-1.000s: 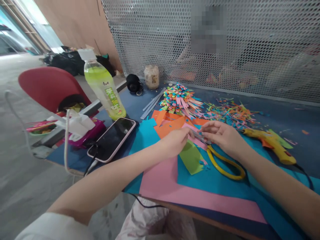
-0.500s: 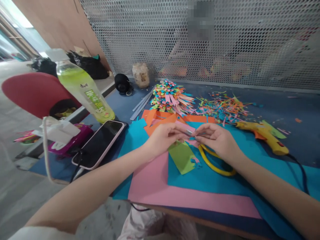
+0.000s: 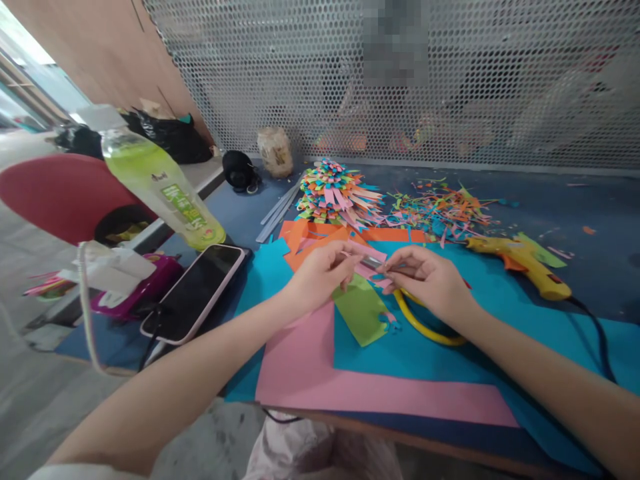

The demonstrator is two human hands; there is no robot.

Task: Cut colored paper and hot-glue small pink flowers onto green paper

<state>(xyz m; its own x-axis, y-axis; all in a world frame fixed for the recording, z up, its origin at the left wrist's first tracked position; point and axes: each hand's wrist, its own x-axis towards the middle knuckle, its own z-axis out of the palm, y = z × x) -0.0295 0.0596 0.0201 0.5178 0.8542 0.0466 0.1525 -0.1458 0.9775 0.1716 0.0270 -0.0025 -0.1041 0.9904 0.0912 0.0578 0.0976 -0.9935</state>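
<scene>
My left hand [image 3: 325, 273] is closed in a pinch above the papers; a bit of pink shows by its fingertips, too small to make out. Facing it, my right hand [image 3: 430, 280] has thumb and fingers pressed together, and what they hold is mostly hidden. A silver metal piece [image 3: 371, 262] shows between the hands. Beneath the right hand curves a yellow loop handle [image 3: 430, 331], partly covered. Below the fingers lies a green paper piece [image 3: 363, 313] with small blue and pink curls [image 3: 393, 322], on blue paper [image 3: 400, 363] and pink paper [image 3: 295, 360].
Behind the hands stands a fringed paper cone [image 3: 335, 193], with paper shreds [image 3: 440, 210] beside it. A yellow glue gun [image 3: 525, 263] lies right. Left are a phone [image 3: 195, 293], a green drink bottle [image 3: 160, 183] and clear sticks [image 3: 277, 212]. Perforated metal [image 3: 300, 73] closes the back.
My hands have drawn slightly apart, the left one moving a little left. More of the silver piece shows between them. The view has shifted slightly.
</scene>
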